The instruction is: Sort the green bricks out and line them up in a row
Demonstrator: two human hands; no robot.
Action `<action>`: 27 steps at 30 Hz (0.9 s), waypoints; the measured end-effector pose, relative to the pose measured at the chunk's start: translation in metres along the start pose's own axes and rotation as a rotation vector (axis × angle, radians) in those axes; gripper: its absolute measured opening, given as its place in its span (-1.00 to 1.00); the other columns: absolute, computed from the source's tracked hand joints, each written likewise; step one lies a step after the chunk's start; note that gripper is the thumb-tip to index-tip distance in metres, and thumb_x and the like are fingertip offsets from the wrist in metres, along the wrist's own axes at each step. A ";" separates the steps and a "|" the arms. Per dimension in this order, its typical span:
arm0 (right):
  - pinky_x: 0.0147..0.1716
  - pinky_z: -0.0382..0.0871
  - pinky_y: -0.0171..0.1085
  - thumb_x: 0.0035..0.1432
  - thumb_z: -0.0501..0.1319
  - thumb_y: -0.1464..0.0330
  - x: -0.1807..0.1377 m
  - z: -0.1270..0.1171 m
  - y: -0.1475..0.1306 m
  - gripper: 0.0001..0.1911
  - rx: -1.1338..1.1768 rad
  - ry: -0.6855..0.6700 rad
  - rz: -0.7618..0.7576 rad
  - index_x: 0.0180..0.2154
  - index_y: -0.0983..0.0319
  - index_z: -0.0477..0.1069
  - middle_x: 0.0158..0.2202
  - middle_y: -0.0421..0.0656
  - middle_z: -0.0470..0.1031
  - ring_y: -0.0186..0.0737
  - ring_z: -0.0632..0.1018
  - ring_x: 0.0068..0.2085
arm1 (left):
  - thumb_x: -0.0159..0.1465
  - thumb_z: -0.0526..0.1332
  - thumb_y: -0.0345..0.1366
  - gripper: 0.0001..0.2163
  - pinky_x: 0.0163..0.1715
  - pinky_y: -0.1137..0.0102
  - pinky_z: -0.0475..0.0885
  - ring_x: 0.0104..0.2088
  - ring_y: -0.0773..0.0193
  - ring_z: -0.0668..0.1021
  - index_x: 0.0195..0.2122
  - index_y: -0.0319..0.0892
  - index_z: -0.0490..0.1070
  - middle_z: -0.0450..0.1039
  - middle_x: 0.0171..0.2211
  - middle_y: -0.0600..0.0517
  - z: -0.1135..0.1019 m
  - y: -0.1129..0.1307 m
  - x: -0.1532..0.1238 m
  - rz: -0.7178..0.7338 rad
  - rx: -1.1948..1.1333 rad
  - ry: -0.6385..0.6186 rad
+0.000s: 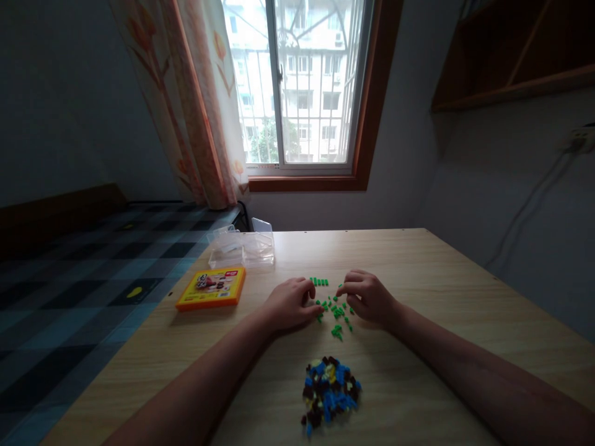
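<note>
Looks like sorting green bits [338, 311], scattered mid-table; neat row [320, 282] at their 11 o'clock, mixed pile [331, 390] at 6. Next move probably calls for a light fingertip pinch. Left hand [289, 303] at 9, thumb and fingers parted, thumb by bits. Right hand [369, 297] at 2, fingers curled; can't tell if gripping any.

I record a window [316, 93] set in a brown frame [370, 124], with bars outside and a pale building beyond. A tulip-printed curtain [195, 93] hangs at its left. I note checked bedding [106, 266] along the left side. On the right, I log a wooden shelf [515, 93], a wall outlet [583, 139] and a cable [534, 188] trailing down.
</note>
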State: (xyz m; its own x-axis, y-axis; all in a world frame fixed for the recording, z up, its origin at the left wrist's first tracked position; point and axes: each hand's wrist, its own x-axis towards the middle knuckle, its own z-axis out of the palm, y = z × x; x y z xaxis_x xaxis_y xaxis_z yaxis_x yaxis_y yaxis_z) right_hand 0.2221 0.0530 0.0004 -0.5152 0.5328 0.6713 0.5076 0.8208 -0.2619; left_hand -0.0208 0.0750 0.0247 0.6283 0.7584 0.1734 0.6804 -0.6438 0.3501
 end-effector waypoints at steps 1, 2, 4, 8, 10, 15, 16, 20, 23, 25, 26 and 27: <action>-0.33 0.26 -0.24 0.06 0.08 0.55 -0.001 -0.001 0.004 -0.73 0.000 0.024 0.022 -0.39 0.21 0.53 -0.48 -0.16 0.40 -0.23 0.39 -0.40 | 0.12 0.30 -0.11 -0.78 -0.40 0.41 0.25 -0.35 0.23 0.45 -0.33 -0.13 0.41 0.43 -0.38 0.06 0.000 0.001 0.000 -0.006 0.010 -0.005; -0.32 0.26 -0.24 0.06 0.08 0.56 -0.003 -0.001 0.008 -0.73 -0.002 0.041 0.042 -0.40 0.21 0.53 -0.48 -0.16 0.41 -0.23 0.39 -0.40 | 0.12 0.30 -0.12 -0.79 -0.39 0.41 0.25 -0.35 0.23 0.45 -0.34 -0.13 0.40 0.43 -0.38 0.06 0.000 0.002 0.000 -0.010 0.015 -0.008; -0.32 0.26 -0.24 0.06 0.08 0.56 -0.005 -0.001 0.014 -0.73 -0.008 0.060 0.070 -0.41 0.21 0.53 -0.48 -0.16 0.41 -0.23 0.40 -0.39 | 0.11 0.30 -0.14 -0.79 -0.39 0.41 0.25 -0.34 0.22 0.45 -0.35 -0.13 0.38 0.43 -0.37 0.06 0.000 0.002 0.000 -0.021 0.015 -0.011; -0.29 0.27 -0.23 0.06 0.08 0.56 -0.006 0.000 0.017 -0.73 -0.001 0.061 0.085 -0.42 0.22 0.53 -0.47 -0.16 0.41 -0.22 0.41 -0.37 | 0.11 0.29 -0.15 -0.80 -0.39 0.41 0.25 -0.33 0.22 0.44 -0.35 -0.13 0.38 0.43 -0.36 0.06 -0.002 0.002 0.000 -0.034 -0.007 -0.034; -0.29 0.26 -0.23 0.07 0.07 0.56 -0.006 0.000 0.016 -0.73 -0.002 0.062 0.089 -0.42 0.23 0.53 -0.47 -0.16 0.41 -0.22 0.41 -0.37 | 0.11 0.28 -0.16 -0.81 -0.39 0.41 0.25 -0.33 0.23 0.44 -0.34 -0.13 0.38 0.42 -0.36 0.06 -0.005 0.003 0.000 -0.031 -0.015 -0.053; -0.31 0.26 -0.24 0.07 0.08 0.55 -0.007 -0.003 0.018 -0.74 -0.008 0.078 0.125 -0.42 0.23 0.53 -0.48 -0.16 0.41 -0.22 0.42 -0.38 | 0.11 0.26 -0.13 -0.79 -0.38 0.42 0.26 -0.32 0.23 0.43 -0.33 -0.13 0.38 0.40 -0.35 0.07 -0.011 0.004 -0.001 -0.027 -0.023 -0.105; -0.31 0.26 -0.25 0.07 0.08 0.55 -0.007 -0.003 0.019 -0.74 -0.006 0.080 0.136 -0.42 0.23 0.53 -0.48 -0.16 0.41 -0.22 0.42 -0.37 | 0.12 0.26 -0.11 -0.78 -0.37 0.42 0.26 -0.31 0.23 0.43 -0.33 -0.14 0.38 0.40 -0.34 0.06 -0.012 0.004 -0.001 -0.026 -0.028 -0.110; -0.30 0.28 -0.25 0.09 0.07 0.54 -0.006 -0.003 0.020 -0.73 -0.010 0.108 0.196 -0.43 0.23 0.53 -0.47 -0.15 0.44 -0.22 0.45 -0.36 | 0.11 0.27 -0.06 -0.74 -0.33 0.41 0.28 -0.27 0.21 0.43 -0.31 -0.14 0.40 0.41 -0.29 0.04 -0.013 0.002 0.000 -0.028 -0.051 -0.140; -0.28 0.29 -0.24 0.09 0.07 0.54 -0.006 -0.002 0.022 -0.72 -0.017 0.131 0.262 -0.42 0.23 0.54 -0.44 -0.15 0.47 -0.21 0.46 -0.34 | 0.08 0.28 -0.10 -0.75 -0.32 0.41 0.29 -0.27 0.22 0.43 -0.31 -0.14 0.41 0.40 -0.29 0.05 -0.015 0.002 0.000 -0.029 -0.061 -0.158; -0.27 0.30 -0.24 0.09 0.06 0.54 -0.006 -0.001 0.024 -0.70 -0.027 0.135 0.304 -0.39 0.22 0.56 -0.42 -0.14 0.49 -0.20 0.46 -0.33 | 0.07 0.29 -0.13 -0.76 -0.33 0.42 0.28 -0.29 0.23 0.42 -0.32 -0.14 0.40 0.38 -0.31 0.06 -0.016 0.002 0.000 -0.024 -0.077 -0.168; -0.27 0.30 -0.24 0.09 0.06 0.54 -0.006 -0.001 0.026 -0.70 -0.034 0.134 0.321 -0.38 0.22 0.56 -0.42 -0.14 0.50 -0.20 0.47 -0.32 | 0.06 0.30 -0.13 -0.76 -0.34 0.42 0.28 -0.30 0.24 0.42 -0.33 -0.15 0.40 0.37 -0.31 0.07 -0.017 0.001 0.000 -0.021 -0.089 -0.178; -0.26 0.30 -0.24 0.09 0.05 0.54 -0.006 0.000 0.027 -0.69 -0.040 0.130 0.334 -0.37 0.22 0.56 -0.41 -0.14 0.50 -0.19 0.47 -0.32 | 0.04 0.31 -0.14 -0.76 -0.35 0.43 0.27 -0.30 0.25 0.41 -0.33 -0.15 0.40 0.36 -0.32 0.07 -0.018 0.001 0.000 -0.018 -0.103 -0.190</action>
State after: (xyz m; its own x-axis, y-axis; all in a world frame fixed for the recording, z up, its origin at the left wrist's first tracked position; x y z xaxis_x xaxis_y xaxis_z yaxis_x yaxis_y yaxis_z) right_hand 0.2395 0.0720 -0.0108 -0.2250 0.7378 0.6364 0.6609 0.5955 -0.4568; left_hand -0.0268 0.0766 0.0414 0.6825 0.7309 -0.0070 0.6565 -0.6088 0.4455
